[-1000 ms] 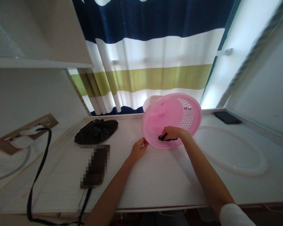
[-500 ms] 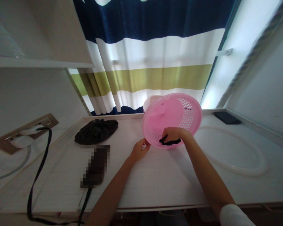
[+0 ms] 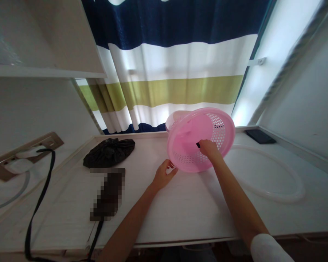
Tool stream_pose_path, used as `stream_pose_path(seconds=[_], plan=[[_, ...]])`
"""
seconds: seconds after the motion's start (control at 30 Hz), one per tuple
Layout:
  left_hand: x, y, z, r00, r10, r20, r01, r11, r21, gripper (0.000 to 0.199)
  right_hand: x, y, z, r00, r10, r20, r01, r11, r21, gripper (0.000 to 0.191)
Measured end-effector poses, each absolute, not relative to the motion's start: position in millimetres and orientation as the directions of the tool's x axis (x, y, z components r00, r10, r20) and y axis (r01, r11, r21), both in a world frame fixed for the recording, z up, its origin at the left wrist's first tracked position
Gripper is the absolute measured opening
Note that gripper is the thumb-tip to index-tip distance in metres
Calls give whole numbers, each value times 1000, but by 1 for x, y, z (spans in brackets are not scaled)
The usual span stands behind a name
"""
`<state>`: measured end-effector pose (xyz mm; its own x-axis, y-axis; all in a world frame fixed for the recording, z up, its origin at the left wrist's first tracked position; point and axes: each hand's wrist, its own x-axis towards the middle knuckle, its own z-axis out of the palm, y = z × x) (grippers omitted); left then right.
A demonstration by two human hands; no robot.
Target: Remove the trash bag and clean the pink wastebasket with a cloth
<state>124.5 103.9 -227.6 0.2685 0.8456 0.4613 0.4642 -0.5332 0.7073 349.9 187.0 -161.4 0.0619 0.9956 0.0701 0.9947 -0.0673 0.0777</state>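
A pink perforated basket (image 3: 192, 123) is tilted on the white tabletop, its opening facing me. My left hand (image 3: 164, 174) is at the lower left of its rim, fingers closed on the edge. Inside the basket's opening is my right hand (image 3: 207, 146), its fingers pressed round a small black item (image 3: 198, 145), mostly hidden by the hand. Whether that hand also touches the basket's wall cannot be made out.
A tied black plastic bag (image 3: 109, 153) and a pixelated dark object (image 3: 108, 194) with a black cord lie left. On the right are a pale ring (image 3: 273, 198) and a flat black item (image 3: 260, 136). A striped curtain (image 3: 180, 89) hangs behind.
My right hand has moved up and deeper into the basket with the black item, which now shows only a small part. The view has shifted slightly.
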Motion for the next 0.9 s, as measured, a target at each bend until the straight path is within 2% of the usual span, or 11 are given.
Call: stream_pose_path(seconds=[0.13, 0.37, 0.53, 0.7, 0.9], plan=[[127, 103, -228, 252, 852, 459, 465, -522, 715, 22, 350, 192, -168, 48, 997, 59, 996, -52, 70, 32], [124, 102, -230, 240, 831, 501, 525, -545, 653, 20, 341, 190, -172, -39, 999, -10, 998, 39, 57, 33], [124, 102, -230, 244, 829, 503, 552, -545, 631, 21, 330, 185, -167, -214, 969, -121, 977, 215, -9, 31], [124, 102, -230, 243, 829, 503, 560, -543, 625, 21, 319, 180, -159, -491, 840, -230, 871, 479, -109, 31], [124, 100, -228, 240, 832, 501, 554, -541, 633, 22, 310, 170, -146, -553, 828, -93, 828, 533, -174, 33]])
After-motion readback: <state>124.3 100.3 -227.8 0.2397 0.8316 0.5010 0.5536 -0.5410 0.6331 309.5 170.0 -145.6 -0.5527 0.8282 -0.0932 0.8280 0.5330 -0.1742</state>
